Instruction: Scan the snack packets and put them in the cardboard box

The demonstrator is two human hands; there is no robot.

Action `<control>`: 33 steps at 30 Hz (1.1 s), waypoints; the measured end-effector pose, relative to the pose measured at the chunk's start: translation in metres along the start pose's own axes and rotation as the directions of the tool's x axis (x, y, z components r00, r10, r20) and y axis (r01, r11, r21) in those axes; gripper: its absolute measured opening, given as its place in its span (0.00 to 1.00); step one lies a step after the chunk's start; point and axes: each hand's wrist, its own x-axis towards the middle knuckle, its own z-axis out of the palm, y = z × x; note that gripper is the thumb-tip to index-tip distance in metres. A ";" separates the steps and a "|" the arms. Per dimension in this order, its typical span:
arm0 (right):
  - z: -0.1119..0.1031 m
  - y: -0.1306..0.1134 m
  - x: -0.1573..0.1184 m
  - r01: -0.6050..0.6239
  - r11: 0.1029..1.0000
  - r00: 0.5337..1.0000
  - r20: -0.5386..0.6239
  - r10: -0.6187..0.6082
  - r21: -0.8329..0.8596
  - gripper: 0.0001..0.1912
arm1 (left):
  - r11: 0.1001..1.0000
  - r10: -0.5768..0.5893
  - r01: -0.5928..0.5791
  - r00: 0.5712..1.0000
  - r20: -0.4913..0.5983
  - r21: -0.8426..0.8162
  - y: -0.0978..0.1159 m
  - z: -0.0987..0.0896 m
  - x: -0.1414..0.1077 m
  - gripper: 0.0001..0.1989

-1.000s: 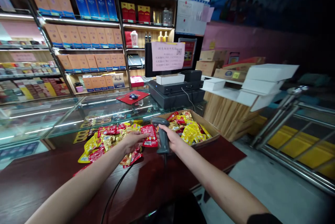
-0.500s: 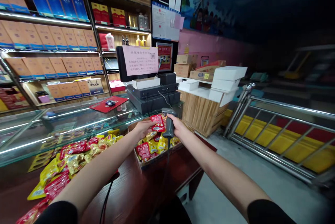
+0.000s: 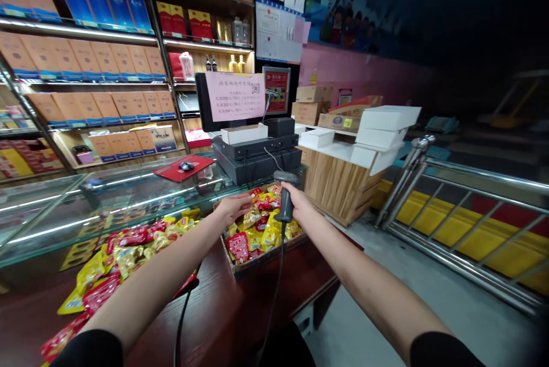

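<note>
My right hand [image 3: 297, 202] is wrapped round the handle of a dark grey barcode scanner [image 3: 286, 200], its head pointing left and its cable hanging down. Just left of it, my left hand [image 3: 234, 207] reaches over the rim of a cardboard box [image 3: 251, 264], fingers stretched out and no packet visibly gripped. Red and yellow snack packets [image 3: 238, 246] fill the box, some close to the left fingertips. Beyond my left forearm, a loose pile of similar red and gold packets [image 3: 128, 235] lies on the dark red table [image 3: 218, 310].
A glass display counter [image 3: 141, 198] runs behind the pile, with a mouse [image 3: 186, 166] on a red mat. The cash drawer [image 3: 257, 164] and monitor [image 3: 234, 98] stand beyond the box. A metal railing [image 3: 467, 207] is at right. A black cable [image 3: 182, 315] crosses the table.
The red packet held up in my left hand before the scanner is no longer seen there; the left fingers have opened over the box. The scanner stays in my right hand. The view has shifted slightly.
</note>
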 end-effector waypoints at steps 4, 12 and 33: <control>0.038 0.009 -0.028 -0.062 0.997 0.994 0.093 0.058 0.041 0.08 | 0.999 0.028 -0.029 0.999 -0.019 -0.017 0.004 -0.038 -0.022 0.08; 0.119 0.065 -0.094 -0.264 0.964 0.892 0.386 0.238 0.016 0.06 | 0.991 0.068 -0.068 0.998 -0.001 0.115 0.010 -0.154 -0.104 0.20; 0.135 0.209 -0.193 -0.381 0.901 0.758 0.487 0.433 -0.208 0.17 | 0.148 0.670 0.445 0.612 -0.421 0.883 -0.096 -0.302 -0.204 0.25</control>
